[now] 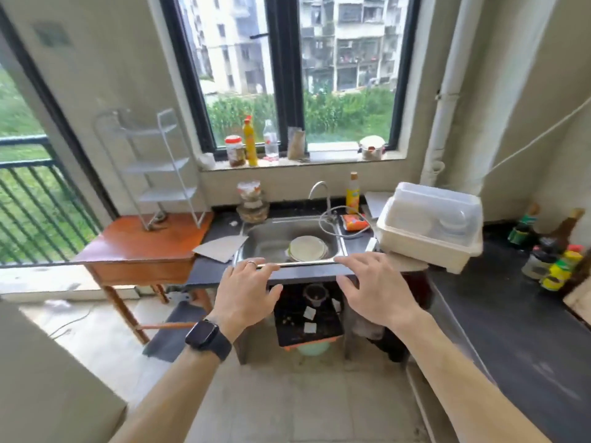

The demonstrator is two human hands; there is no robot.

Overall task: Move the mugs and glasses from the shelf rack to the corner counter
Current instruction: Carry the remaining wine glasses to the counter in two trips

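Note:
A white wire shelf rack (160,167) stands on a small wooden table (134,247) at the left; its tiers look bare and no mugs or glasses show on it. The dark corner counter (499,302) runs along the right. My left hand (246,292), with a ring and a wristwatch, and my right hand (371,289) are held out in front of me, fingers spread and empty, level with the front edge of the steel sink (281,241). Neither hand touches anything that I can tell.
Plates lie in the sink under a curved tap (319,193). A white dish drainer box (431,225) with a clear lid sits right of the sink. Sauce bottles (550,251) crowd the far right counter. Jars and bottles line the windowsill (319,159). A balcony railing is at left.

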